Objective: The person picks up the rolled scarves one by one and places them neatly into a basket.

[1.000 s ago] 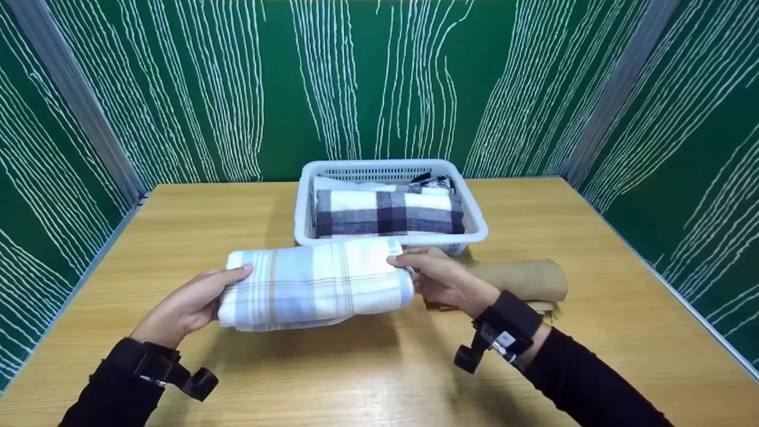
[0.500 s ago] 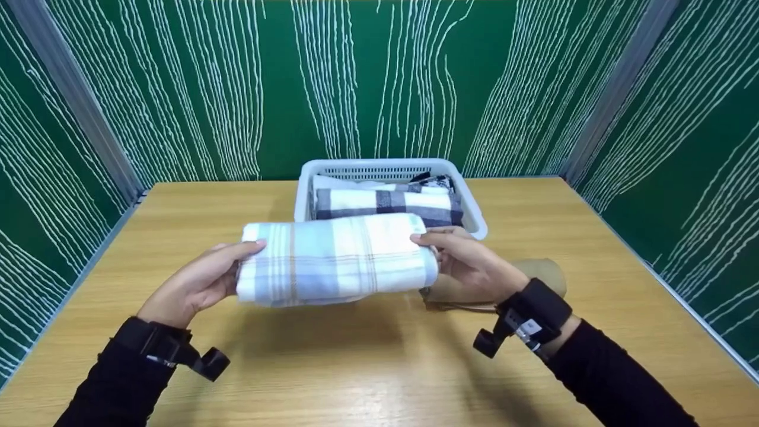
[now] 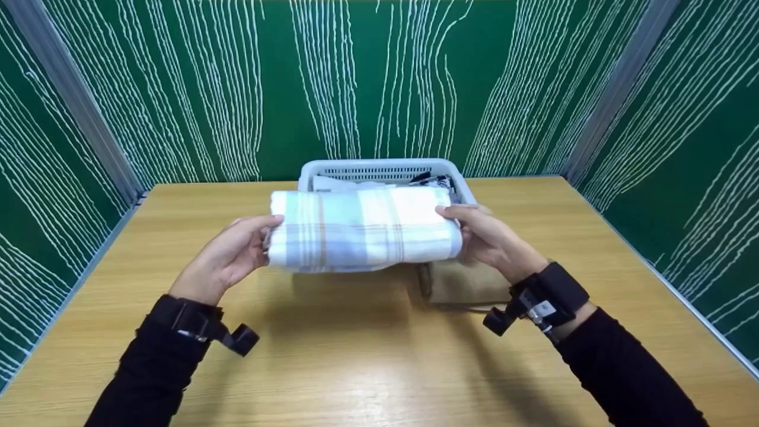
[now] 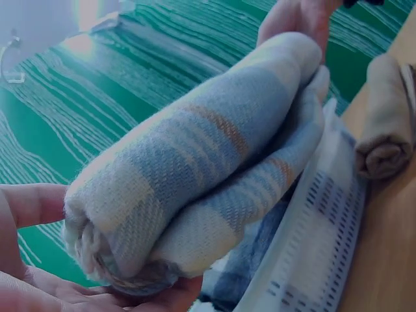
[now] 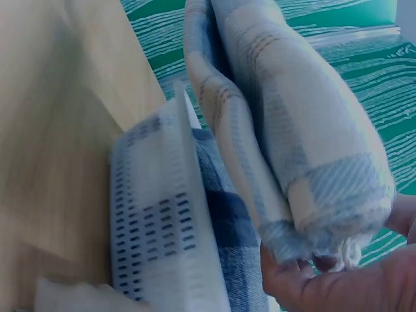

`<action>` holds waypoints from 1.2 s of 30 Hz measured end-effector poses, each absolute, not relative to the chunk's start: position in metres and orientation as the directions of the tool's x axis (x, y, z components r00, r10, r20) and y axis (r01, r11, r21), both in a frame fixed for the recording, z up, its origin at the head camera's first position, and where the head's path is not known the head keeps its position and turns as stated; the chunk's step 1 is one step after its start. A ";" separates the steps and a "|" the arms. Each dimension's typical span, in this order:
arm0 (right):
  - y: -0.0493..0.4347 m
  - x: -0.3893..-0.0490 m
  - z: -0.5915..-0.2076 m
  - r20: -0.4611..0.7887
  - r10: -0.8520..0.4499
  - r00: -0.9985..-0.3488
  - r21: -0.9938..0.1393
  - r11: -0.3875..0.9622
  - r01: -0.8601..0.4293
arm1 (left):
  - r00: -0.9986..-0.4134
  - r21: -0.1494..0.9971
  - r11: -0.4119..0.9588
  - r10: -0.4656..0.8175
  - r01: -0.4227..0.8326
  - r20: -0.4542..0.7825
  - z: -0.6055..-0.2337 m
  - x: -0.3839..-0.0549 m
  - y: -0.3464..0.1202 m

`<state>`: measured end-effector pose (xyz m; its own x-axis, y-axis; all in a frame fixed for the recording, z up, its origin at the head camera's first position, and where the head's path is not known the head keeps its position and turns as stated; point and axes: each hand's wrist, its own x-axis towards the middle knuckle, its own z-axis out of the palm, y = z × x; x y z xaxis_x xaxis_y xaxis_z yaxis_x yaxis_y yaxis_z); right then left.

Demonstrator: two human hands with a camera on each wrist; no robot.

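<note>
Above the worktop [image 3: 379, 367], it's the folded plaid cloth [image 3: 364, 231], gripped at both ends by the fingers of my left hand [image 3: 229, 252] and right hand [image 3: 495, 237]! Wrist views catch the slotted outer side of the basket [image 5: 156, 211], blocked from the head view; the label [image 3: 544, 308] at my right wrist is too small to read.

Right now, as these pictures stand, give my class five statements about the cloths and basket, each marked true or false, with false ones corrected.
1. The left hand and right hand hold the pale blanket. True.
2. The tan roll lies on the table, outside the basket. True.
3. The pale blanket lies spread on the table. False: it is bundled up, held above the table.
4. The basket is empty. False: a dark checked cloth is in it.
5. The basket's side has holes. True.
</note>
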<state>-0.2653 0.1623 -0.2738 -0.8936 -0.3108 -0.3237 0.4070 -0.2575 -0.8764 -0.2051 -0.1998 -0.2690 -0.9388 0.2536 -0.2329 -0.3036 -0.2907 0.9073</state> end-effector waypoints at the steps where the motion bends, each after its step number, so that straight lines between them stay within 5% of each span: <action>1: 0.163 -0.267 -0.272 -0.316 -0.306 -0.898 -0.882 -0.255 0.397 | -0.941 0.904 -0.303 0.242 -0.303 -0.234 -0.269 -0.207 -0.197; 25: 0.182 -0.308 -0.246 -0.335 -0.229 -0.914 -0.848 -0.351 0.398 | -0.986 0.897 -0.408 0.085 -0.168 -0.146 -0.264 -0.267 -0.153; 36: 0.187 -0.323 -0.231 -0.296 -0.232 -0.927 -0.891 -0.284 0.356 | -0.982 0.889 -0.420 0.033 -0.180 -0.183 -0.254 -0.290 -0.148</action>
<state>-0.3229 0.1871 -0.2310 -0.9266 -0.2319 -0.2961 0.3556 -0.2838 -0.8905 -0.2902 -0.1482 -0.2541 -0.9825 0.0333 -0.1834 -0.1802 -0.4204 0.8893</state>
